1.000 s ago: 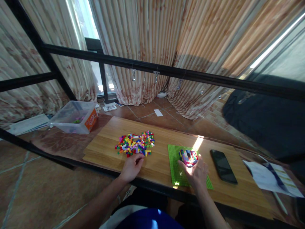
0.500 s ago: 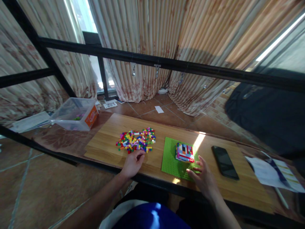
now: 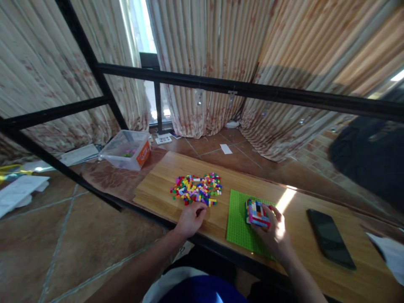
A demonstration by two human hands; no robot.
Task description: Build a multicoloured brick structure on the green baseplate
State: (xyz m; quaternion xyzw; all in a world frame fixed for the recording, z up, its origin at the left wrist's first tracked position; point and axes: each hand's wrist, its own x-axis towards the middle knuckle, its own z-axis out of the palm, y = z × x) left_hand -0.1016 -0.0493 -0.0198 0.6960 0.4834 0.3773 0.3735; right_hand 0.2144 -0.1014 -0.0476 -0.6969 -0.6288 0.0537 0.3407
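Your left hand (image 3: pixel 189 219) rests near the board's (image 3: pixel 158 189) front edge, fingers curled together at the near rim of the brick pile (image 3: pixel 197 189) (whether they pinch a brick, you cannot tell). Your right hand (image 3: pixel 276 237) lies on the green plate (image 3: pixel 236 223) by the front edge, fingers spread and touching the near side of the block (image 3: pixel 257 212), which sits on the plate. A phone (image 3: pixel 330 237) lies farther right.

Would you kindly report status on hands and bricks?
Left hand at loose brick pile. Right hand touching brick block on green baseplate. Phone lies apart.
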